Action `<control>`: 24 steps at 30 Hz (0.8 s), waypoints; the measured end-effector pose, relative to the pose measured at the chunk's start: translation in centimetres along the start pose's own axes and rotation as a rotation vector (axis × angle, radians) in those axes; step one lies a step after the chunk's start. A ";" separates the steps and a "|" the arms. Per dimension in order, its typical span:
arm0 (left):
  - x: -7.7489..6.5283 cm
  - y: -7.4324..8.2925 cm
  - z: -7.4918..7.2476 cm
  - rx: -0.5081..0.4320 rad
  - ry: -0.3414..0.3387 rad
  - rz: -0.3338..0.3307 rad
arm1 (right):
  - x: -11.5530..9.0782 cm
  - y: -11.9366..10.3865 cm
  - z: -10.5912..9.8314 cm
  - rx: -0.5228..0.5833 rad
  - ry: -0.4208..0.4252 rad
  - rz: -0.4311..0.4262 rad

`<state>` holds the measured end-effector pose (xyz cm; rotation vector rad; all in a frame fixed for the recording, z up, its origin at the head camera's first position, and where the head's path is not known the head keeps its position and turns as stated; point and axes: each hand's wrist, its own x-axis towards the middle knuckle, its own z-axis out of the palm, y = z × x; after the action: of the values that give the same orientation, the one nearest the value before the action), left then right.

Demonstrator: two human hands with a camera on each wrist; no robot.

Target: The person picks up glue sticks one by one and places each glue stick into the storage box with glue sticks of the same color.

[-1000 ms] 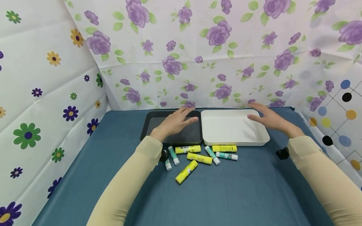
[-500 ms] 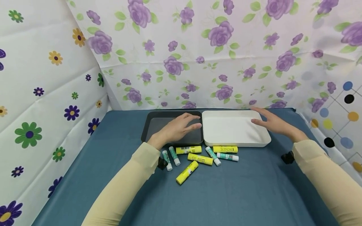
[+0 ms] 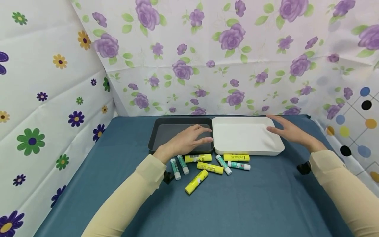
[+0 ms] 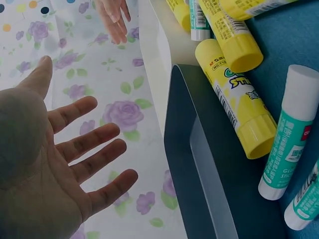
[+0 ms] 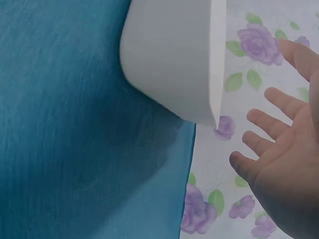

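My left hand point(image 3: 186, 141) hovers above the black tray point(image 3: 161, 131), palm down, its fingers spread and holding nothing. Over the right side of the white tray point(image 3: 242, 135) my right hand point(image 3: 288, 130) is held in the air, fingers extended and likewise without anything in them. In front of the trays lie several yellow glue sticks point(image 3: 210, 167) and several green-and-white glue sticks point(image 3: 239, 165), scattered on the cloth. In the left wrist view, a yellow glue stick point(image 4: 235, 99) lies alongside the black tray's outer wall. Neither hand touches a glue stick.
The two trays stand side by side at the back of the table with the blue cloth point(image 3: 237, 204). A flowered curtain point(image 3: 192, 39) hangs right behind them, and other patterned sheets point(image 3: 29, 98) close off both sides.
My left hand has moved slightly lower and to the right over the black tray. My right hand has shifted a little right and down. The glue sticks stay put.
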<state>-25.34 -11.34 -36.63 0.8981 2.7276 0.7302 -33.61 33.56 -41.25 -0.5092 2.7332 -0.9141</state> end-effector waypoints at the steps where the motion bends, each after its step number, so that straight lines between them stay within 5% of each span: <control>1: -0.2 0.0 0.0 0.000 0.002 0.002 | 0.0 0.1 0.0 0.002 0.002 0.004; 24: -4.9 1.0 1.5 -0.031 -0.151 -0.002 | -0.3 1.5 0.0 0.060 -0.037 0.059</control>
<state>-20.44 -13.04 -37.34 0.9048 2.5779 0.6733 -33.74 34.78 -42.15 -0.4283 2.6641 -0.9588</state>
